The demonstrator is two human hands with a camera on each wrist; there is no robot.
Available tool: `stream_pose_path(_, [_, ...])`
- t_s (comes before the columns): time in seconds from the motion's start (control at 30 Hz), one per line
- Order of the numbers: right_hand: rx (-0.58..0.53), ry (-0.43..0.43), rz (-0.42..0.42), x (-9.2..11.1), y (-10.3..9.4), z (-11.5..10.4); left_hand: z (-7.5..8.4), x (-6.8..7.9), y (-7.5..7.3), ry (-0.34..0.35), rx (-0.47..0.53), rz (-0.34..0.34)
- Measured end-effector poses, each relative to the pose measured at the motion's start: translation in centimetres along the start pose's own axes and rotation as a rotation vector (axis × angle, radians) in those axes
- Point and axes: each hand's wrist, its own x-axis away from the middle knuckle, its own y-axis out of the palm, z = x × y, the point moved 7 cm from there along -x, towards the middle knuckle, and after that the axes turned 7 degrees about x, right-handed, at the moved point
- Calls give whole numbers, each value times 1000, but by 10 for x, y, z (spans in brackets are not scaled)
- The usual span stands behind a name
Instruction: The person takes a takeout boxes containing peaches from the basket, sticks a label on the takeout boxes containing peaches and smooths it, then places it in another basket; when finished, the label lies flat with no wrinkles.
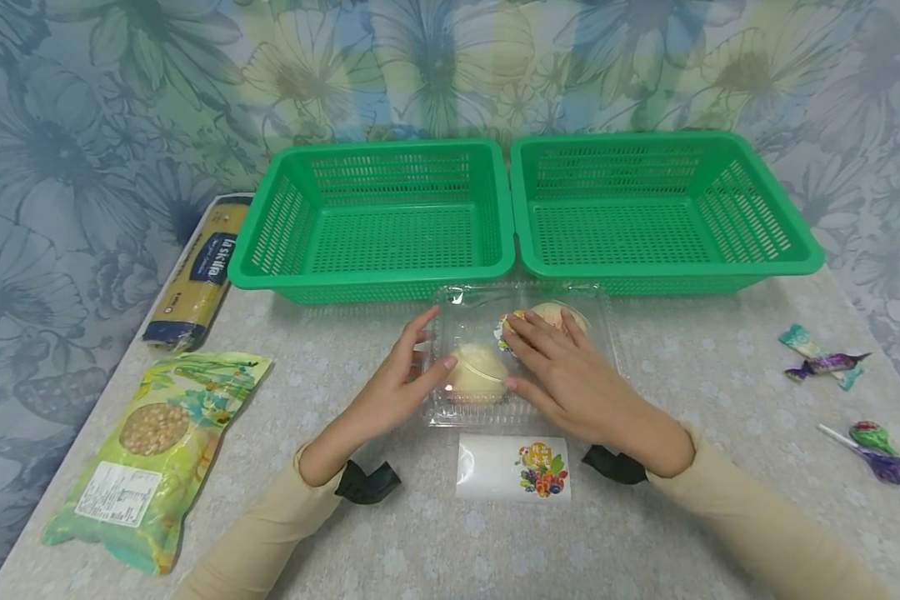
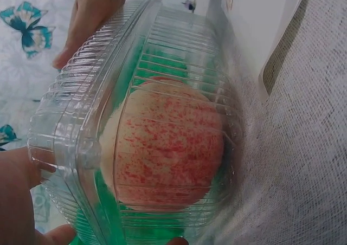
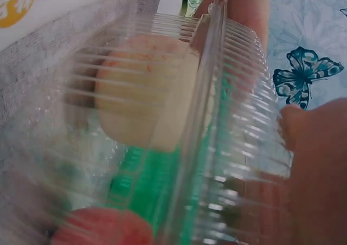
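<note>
A clear plastic clamshell box [image 1: 525, 417] with its lid down stands in the middle of the table. Inside are pale, red-speckled peaches [image 1: 478, 371], one seen close in the left wrist view [image 2: 168, 147]. My left hand [image 1: 397, 367] holds the box's left side, thumb on the lid and fingers along the wall. Fingers outstretched, my right hand [image 1: 570, 375] lies on top of the lid and touches a colourful round sticker [image 1: 506, 332], partly covering it. In front of the box is a white backing sheet [image 1: 487, 471] bearing a fruit-print sticker [image 1: 543, 471].
Two green baskets [image 1: 375, 279] [image 1: 667, 271] stand side by side behind the box. A spaghetti pack [image 1: 202, 271] and a green bag [image 1: 157, 458] lie at left. At right are wrapped candies [image 1: 828, 364] and lollipops [image 1: 885, 467]. Black straps [image 1: 371, 483] hang at both wrists.
</note>
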Motion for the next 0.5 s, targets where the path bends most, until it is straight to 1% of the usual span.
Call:
stream_pose_path(0.3, [3,-12,-5,1,0,0,0,0,0,-2,7,3])
stream_pose_path(0.4, [-12,-13,7,1,-1,0,0,0,0,-5,7,5])
stream_pose_path(0.5, [-56,-14,34,3,-4,1,0,0,1,-9,9,3])
